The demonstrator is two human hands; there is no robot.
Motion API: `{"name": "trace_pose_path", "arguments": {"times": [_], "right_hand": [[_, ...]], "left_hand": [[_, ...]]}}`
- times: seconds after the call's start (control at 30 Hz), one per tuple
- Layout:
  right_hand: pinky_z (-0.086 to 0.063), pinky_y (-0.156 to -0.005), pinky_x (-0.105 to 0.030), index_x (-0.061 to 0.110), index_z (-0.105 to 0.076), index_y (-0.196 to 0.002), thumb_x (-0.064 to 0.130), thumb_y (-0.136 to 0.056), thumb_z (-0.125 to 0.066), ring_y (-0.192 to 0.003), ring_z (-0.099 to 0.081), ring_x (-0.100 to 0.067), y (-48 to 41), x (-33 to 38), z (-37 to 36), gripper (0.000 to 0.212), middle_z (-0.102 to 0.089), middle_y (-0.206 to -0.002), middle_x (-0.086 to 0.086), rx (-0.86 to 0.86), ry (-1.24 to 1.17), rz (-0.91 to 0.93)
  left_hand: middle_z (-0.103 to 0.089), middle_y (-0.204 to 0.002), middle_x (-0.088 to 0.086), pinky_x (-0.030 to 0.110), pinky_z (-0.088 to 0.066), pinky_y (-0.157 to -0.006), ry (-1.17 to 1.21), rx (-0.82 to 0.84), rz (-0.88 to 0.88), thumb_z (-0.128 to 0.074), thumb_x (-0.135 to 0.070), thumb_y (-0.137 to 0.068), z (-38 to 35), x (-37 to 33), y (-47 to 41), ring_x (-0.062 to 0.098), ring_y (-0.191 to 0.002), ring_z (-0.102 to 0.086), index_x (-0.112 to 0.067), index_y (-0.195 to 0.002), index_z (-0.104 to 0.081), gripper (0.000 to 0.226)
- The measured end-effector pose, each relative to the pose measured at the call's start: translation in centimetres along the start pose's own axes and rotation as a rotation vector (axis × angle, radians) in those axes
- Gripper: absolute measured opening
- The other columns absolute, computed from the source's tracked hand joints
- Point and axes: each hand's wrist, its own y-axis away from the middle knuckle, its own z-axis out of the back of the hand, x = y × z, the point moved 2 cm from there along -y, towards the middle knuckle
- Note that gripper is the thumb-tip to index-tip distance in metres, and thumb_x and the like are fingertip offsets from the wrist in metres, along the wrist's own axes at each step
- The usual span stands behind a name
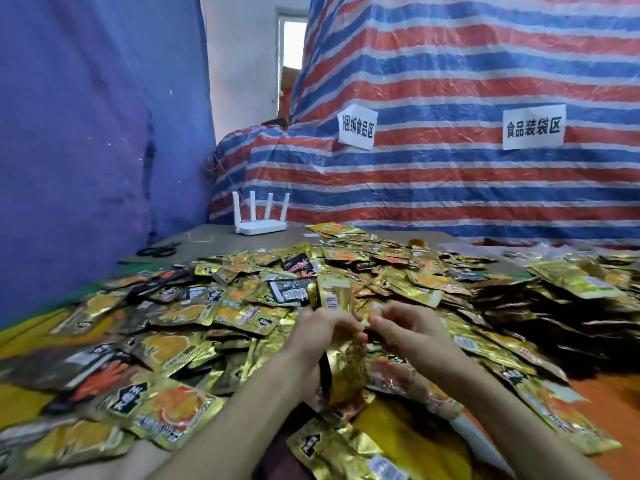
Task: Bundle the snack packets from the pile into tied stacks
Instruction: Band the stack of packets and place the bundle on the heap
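Between the two hands, a stack of gold snack packets (346,372) stands on edge, its ends showing above and below the fingers. The left hand (323,329) curls round it, and the right hand (403,327) pinches its edge with curled fingertips. Around both hands spreads the pile of loose packets (180,317). Farther off to their left, scissors (157,251) and a white router (263,226) lie on the table (207,233).
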Motion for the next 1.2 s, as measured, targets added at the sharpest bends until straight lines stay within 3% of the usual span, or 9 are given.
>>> {"name": "trace_pose_path", "arguments": {"times": [0.13, 0.27, 0.4, 0.53, 0.63, 0.87, 0.97, 1.07, 1.2], "right_hand": [[-0.048, -0.055, -0.022, 0.012, -0.067, -0.077, 0.021, -0.086, -0.068, -0.066, -0.051, -0.013, 0.4, 0.0, 0.3, 0.013, -0.057, -0.073, -0.004, 0.111, -0.383, -0.168], [-0.048, -0.075, -0.038, 0.011, -0.065, -0.064, 0.022, -0.068, -0.049, -0.08, -0.065, -0.029, 0.7, 1.0, 0.6, 0.02, -0.07, -0.089, -0.018, 0.209, -0.688, -0.164], [-0.043, -0.089, -0.037, 0.014, -0.053, -0.055, 0.015, -0.07, -0.05, -0.077, -0.052, -0.028, 0.9, 1.5, 1.2, 0.015, -0.049, -0.065, -0.008, 0.112, -1.077, -0.151], [-0.059, -0.077, -0.037, 0.007, -0.079, -0.08, 0.003, -0.087, -0.044, -0.068, -0.064, -0.021, 0.8, 1.4, 1.3, 0.036, -0.061, -0.069, -0.005, 0.108, -1.09, -0.101], [-0.062, -0.068, -0.034, 0.012, -0.082, -0.1, 0.001, -0.084, -0.055, -0.08, -0.075, -0.025, 0.8, 1.4, 1.1, 0.034, -0.076, -0.096, -0.008, 0.048, -0.988, -0.091], [-0.063, -0.067, -0.036, 0.009, -0.065, -0.127, 0.01, -0.078, -0.073, -0.107, -0.072, -0.035, 0.8, 0.7, 0.5, 0.049, -0.071, -0.124, -0.016, 0.019, -0.889, -0.091], [-0.063, -0.067, -0.043, 0.005, -0.068, -0.124, 0.012, -0.072, -0.08, -0.108, -0.072, -0.036, 1.0, 0.8, 0.2, 0.054, -0.072, -0.122, -0.016, 0.011, -0.778, -0.09], [-0.064, -0.068, -0.045, 0.007, -0.073, -0.117, 0.021, -0.061, -0.091, -0.102, -0.074, -0.031, 1.4, 0.6, -0.2, 0.06, -0.074, -0.119, -0.01, -0.021, -0.452, -0.08], [-0.064, -0.07, -0.043, 0.008, -0.071, -0.123, 0.016, -0.067, -0.091, -0.101, -0.075, -0.023, 1.9, 0.6, -1.6, 0.061, -0.076, -0.115, -0.005, 0.016, -0.345, -0.081]], "left_hand": [[-0.067, -0.083, 0.016, 0.035, -0.057, -0.068, 0.122, 0.127, 0.094, -0.065, -0.001, -0.068, 0.1, -0.1, 0.5, 0.024, -0.067, -0.065, -0.001, -0.103, -0.071, 0.035], [-0.064, -0.08, 0.013, 0.039, -0.054, -0.069, 0.277, 0.348, 0.172, -0.062, 0.004, -0.064, -0.3, -0.4, 1.0, 0.026, -0.065, -0.061, -0.003, -0.115, -0.063, 0.051], [-0.055, -0.083, 0.008, 0.038, -0.053, -0.064, 0.4, 0.474, 0.202, -0.056, 0.005, -0.07, -0.8, -0.5, 1.1, 0.022, -0.066, -0.055, -0.005, -0.116, -0.052, 0.047], [-0.053, -0.08, 0.01, 0.036, -0.053, -0.064, 0.351, 0.507, 0.205, -0.054, 0.006, -0.07, -0.8, -0.4, 1.2, 0.025, -0.065, -0.056, -0.005, -0.109, -0.055, 0.04], [-0.057, -0.077, 0.013, 0.035, -0.054, -0.066, 0.269, 0.512, 0.245, -0.055, -0.002, -0.073, -0.5, -0.4, 1.4, 0.029, -0.068, -0.059, -0.005, -0.09, -0.064, 0.019], [-0.063, -0.074, 0.019, 0.039, -0.055, -0.067, 0.2, 0.313, 0.24, -0.061, -0.002, -0.063, -0.8, 0.3, 0.8, 0.03, -0.062, -0.06, 0.0, -0.072, -0.072, 0.014], [-0.065, -0.077, 0.018, 0.035, -0.054, -0.063, 0.116, 0.136, 0.204, -0.061, 0.001, -0.074, -0.6, 0.4, 0.7, 0.027, -0.06, -0.061, 0.005, -0.09, -0.072, 0.021], [-0.065, -0.076, 0.014, 0.038, -0.054, -0.07, 0.052, -0.146, 0.053, -0.064, 0.002, -0.08, -0.1, 0.4, 0.3, 0.026, -0.068, -0.061, 0.005, -0.106, -0.066, 0.026], [-0.061, -0.07, 0.013, 0.035, -0.053, -0.061, 0.179, -0.341, -0.127, -0.066, 0.003, -0.081, 0.3, -0.3, 0.1, 0.024, -0.061, -0.059, 0.001, -0.087, -0.065, 0.006]]}}
